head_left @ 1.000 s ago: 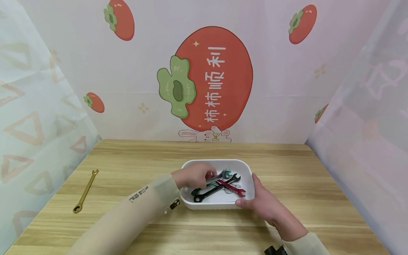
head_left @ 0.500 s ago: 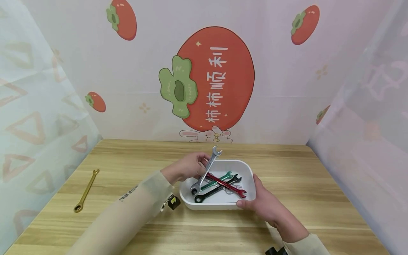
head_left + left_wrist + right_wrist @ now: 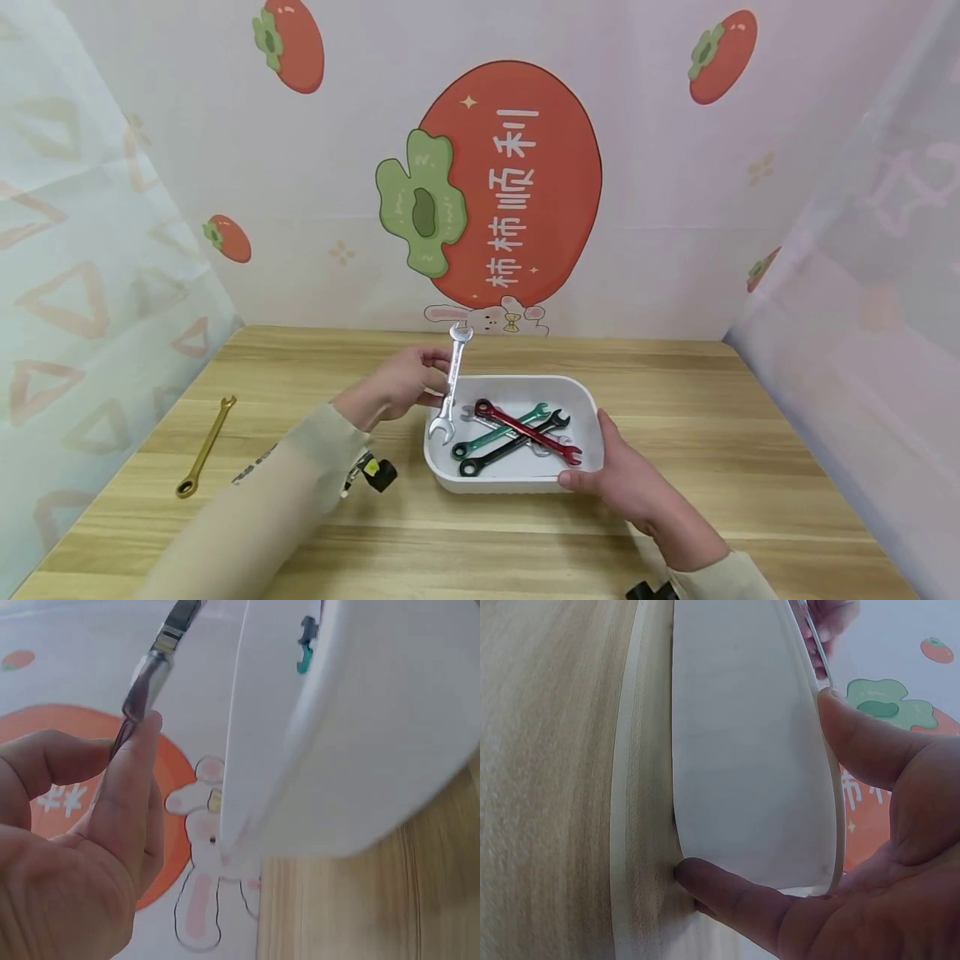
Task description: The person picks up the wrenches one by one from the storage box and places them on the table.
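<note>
My right grip (image 3: 618,471) clasps the right end of the white bin (image 3: 510,485), where a red wrench (image 3: 528,432), a green one (image 3: 491,435) and a black one (image 3: 502,450) lie crossed. My left grip (image 3: 399,385) pinches a silver wrench (image 3: 452,379) near the left rim: the taking-out step, I judge, calling next for clearance. Leftward, a gold wrench (image 3: 206,446) lies on the wood-grain desk (image 3: 712,442); behind stands a persimmon-printed wall (image 3: 652,275).

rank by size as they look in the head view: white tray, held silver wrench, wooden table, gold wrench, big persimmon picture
1. wooden table
2. big persimmon picture
3. white tray
Smallest, unranked: silver wrench and gold wrench; they look close in length, and one is raised.
</note>
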Action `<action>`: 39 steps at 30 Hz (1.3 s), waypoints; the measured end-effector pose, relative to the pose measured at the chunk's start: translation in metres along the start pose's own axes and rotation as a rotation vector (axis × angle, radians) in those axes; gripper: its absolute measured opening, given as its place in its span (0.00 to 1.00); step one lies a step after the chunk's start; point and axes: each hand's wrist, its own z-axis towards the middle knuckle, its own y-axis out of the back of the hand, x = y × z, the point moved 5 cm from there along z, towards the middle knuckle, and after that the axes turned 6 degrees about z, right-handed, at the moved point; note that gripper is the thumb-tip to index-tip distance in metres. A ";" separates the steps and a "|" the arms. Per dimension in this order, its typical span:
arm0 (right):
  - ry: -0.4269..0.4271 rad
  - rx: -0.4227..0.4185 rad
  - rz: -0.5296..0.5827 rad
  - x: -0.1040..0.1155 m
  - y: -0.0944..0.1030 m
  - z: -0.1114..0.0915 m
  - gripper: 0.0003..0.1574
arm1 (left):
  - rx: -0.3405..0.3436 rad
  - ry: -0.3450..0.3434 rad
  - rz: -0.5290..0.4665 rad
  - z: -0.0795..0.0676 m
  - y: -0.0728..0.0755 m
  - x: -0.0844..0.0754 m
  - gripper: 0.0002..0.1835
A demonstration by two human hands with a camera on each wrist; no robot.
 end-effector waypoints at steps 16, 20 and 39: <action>-0.008 0.007 -0.004 -0.002 0.003 0.000 0.80 | -0.076 0.041 0.087 -0.035 0.077 0.034 0.28; -0.007 0.009 -0.009 -0.003 0.002 0.001 0.80 | -0.102 0.065 0.138 -0.052 0.100 0.052 0.28; -0.003 0.016 -0.003 0.001 0.000 -0.001 0.79 | -0.278 0.241 0.281 -0.113 0.174 0.111 0.25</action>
